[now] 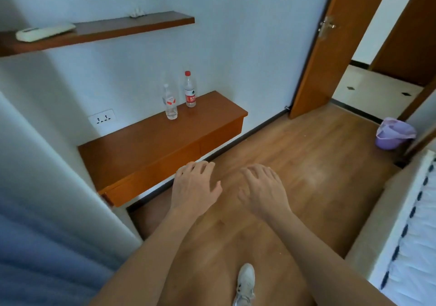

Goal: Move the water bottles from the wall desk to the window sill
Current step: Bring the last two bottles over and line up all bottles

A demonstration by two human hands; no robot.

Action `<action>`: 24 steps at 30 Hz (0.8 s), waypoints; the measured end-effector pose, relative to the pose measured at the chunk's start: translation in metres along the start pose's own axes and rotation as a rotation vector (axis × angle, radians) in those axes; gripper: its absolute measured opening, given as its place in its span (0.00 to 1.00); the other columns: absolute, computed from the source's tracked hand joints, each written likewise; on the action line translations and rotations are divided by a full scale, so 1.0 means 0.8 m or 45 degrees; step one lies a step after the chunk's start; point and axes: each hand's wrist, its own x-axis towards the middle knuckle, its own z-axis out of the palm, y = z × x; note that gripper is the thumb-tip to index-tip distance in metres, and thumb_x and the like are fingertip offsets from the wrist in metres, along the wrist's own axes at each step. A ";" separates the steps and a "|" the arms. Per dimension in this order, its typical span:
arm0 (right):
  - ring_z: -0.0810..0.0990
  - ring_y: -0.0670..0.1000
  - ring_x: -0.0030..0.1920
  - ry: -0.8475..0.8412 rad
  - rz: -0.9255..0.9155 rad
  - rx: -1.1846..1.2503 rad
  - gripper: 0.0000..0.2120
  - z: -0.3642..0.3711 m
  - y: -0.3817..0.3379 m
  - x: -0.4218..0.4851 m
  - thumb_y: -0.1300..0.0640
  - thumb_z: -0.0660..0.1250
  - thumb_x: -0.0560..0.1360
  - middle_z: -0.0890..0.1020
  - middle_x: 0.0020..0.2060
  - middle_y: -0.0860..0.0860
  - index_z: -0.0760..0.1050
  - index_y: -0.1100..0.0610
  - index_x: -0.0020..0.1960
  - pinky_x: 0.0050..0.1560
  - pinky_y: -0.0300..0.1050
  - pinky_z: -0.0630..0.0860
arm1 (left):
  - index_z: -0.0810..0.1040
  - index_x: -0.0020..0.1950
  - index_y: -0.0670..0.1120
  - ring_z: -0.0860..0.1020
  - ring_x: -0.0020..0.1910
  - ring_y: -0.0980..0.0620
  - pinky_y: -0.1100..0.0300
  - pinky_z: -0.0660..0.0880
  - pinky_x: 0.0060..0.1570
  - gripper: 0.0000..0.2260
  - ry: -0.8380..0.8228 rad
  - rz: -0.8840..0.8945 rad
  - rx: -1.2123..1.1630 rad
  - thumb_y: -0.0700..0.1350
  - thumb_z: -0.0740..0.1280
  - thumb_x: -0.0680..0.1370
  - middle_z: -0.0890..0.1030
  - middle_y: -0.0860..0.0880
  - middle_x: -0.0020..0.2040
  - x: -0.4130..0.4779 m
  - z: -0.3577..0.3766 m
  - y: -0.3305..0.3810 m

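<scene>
2 water bottles stand upright on the far right part of the wall desk (pixel 141 150), close to the wall. A white-capped bottle (pixel 170 104) is nearer and to the left. A red-capped bottle (pixel 190 91) is just beside it, farther and to the right, with a small gap between them.

The left hand (pixel 194 188) and the right hand (pixel 263 188) are held out palms down. The fingers are loosely spread and slightly bent, and nothing is held in either. Both are well apart from the bottles, and the left hand is level with the desk's near front edge.

The step in hand is judged to be the reach. 1 bottle is best given to each hand, the white-capped to the left and the red-capped to the right, so that the arms are not crossed. Each should be wrapped around the labelled body, not pinched at the cap. Thin plastic is likely to give, so only moderate pressure is called for. A straight upward lift is advised, so that the neighbour is not knocked over. The window sill is not in view.
</scene>
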 end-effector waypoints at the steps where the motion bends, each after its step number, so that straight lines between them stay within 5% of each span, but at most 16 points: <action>1: 0.67 0.52 0.74 -0.003 0.012 -0.006 0.25 0.005 0.012 0.021 0.38 0.62 0.78 0.72 0.72 0.48 0.67 0.44 0.72 0.76 0.53 0.59 | 0.71 0.71 0.57 0.71 0.70 0.52 0.49 0.68 0.71 0.25 -0.004 0.006 -0.001 0.65 0.59 0.77 0.74 0.55 0.70 0.023 0.007 0.004; 13: 0.73 0.52 0.70 0.045 -0.054 0.019 0.24 0.023 0.157 0.298 0.40 0.66 0.75 0.77 0.67 0.49 0.72 0.47 0.68 0.72 0.55 0.69 | 0.70 0.72 0.56 0.70 0.71 0.52 0.49 0.68 0.71 0.24 0.051 -0.030 0.054 0.63 0.58 0.78 0.74 0.54 0.70 0.309 0.053 0.048; 24: 0.73 0.52 0.70 0.039 -0.217 0.134 0.24 0.083 0.158 0.477 0.41 0.66 0.75 0.78 0.66 0.49 0.73 0.48 0.69 0.72 0.53 0.68 | 0.70 0.72 0.56 0.70 0.71 0.50 0.51 0.66 0.70 0.24 0.048 -0.234 0.140 0.63 0.60 0.78 0.74 0.54 0.70 0.433 0.090 -0.017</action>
